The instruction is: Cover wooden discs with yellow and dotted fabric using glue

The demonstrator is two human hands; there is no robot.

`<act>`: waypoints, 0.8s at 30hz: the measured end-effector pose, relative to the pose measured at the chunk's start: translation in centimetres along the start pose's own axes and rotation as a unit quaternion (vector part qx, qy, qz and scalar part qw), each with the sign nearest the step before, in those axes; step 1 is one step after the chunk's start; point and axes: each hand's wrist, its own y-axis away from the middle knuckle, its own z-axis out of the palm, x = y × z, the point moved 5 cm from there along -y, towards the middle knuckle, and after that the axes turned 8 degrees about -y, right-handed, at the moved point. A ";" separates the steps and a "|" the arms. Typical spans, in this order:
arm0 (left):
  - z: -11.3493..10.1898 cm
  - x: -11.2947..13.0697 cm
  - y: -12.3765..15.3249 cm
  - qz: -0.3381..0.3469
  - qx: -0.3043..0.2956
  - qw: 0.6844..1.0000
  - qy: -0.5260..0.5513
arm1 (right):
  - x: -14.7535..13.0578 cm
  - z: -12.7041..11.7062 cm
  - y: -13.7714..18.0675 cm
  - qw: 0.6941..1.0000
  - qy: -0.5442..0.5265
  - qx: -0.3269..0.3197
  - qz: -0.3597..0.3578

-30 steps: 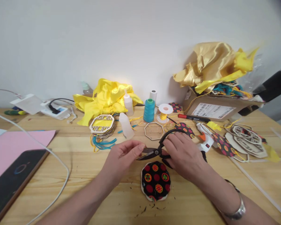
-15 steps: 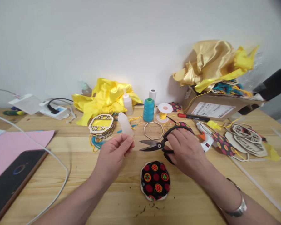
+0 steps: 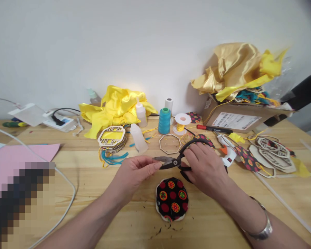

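My right hand (image 3: pixel 206 164) is wrapped round the black handles of a pair of scissors (image 3: pixel 168 162), whose blades point left and stand slightly apart. At the blade tips, the thumb and fingers of my left hand (image 3: pixel 141 169) are pinched together. One tip lies over the fingers and the other goes behind the thumb; whether anything small is between them is hidden. Below the scissors, a round padded piece (image 3: pixel 172 200) in black patterned fabric with a pale edge lies flat on the wooden table (image 3: pixel 134 221). Dark scraps are scattered around it.
Behind my hands stand a teal thread cone (image 3: pixel 164 121), a yellow cord spool (image 3: pixel 181 123) and a white squeeze bottle (image 3: pixel 138 138). A glue gun (image 3: pixel 226 152) lies right, before a cardboard box (image 3: pixel 233 116). Stacked wooden frames (image 3: pixel 111 136) and yellow satin (image 3: pixel 114 107) are left.
My left hand has moved right and now meets the scissor tips, which were apart from it before. The scissors and my right hand have barely shifted; the padded piece has stayed in place.
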 end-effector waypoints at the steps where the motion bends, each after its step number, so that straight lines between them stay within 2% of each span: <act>1: 0.1 0.0 0.0 -0.001 -0.011 1.000 -0.004 | -0.1 0.0 0.0 1.000 0.002 0.001 -0.003; 5: 0.8 0.2 0.1 0.012 -0.067 0.998 0.005 | -0.5 0.0 -0.1 1.000 0.007 0.000 -0.021; 8: 1.0 0.1 0.0 0.011 -0.077 0.997 0.005 | -0.8 -0.1 0.0 1.000 0.006 -0.004 -0.027; 14: 0.3 0.1 0.1 -0.002 -0.017 1.000 -0.021 | -0.5 0.0 0.0 1.000 0.018 -0.004 -0.025; 18: -0.6 0.3 0.0 0.003 0.034 0.999 -0.025 | 0.8 -0.9 -0.3 0.998 0.052 0.022 -0.008; 24: -1.3 0.7 -0.2 0.037 0.048 0.994 -0.092 | 4.6 -5.0 0.0 0.984 0.128 0.042 0.118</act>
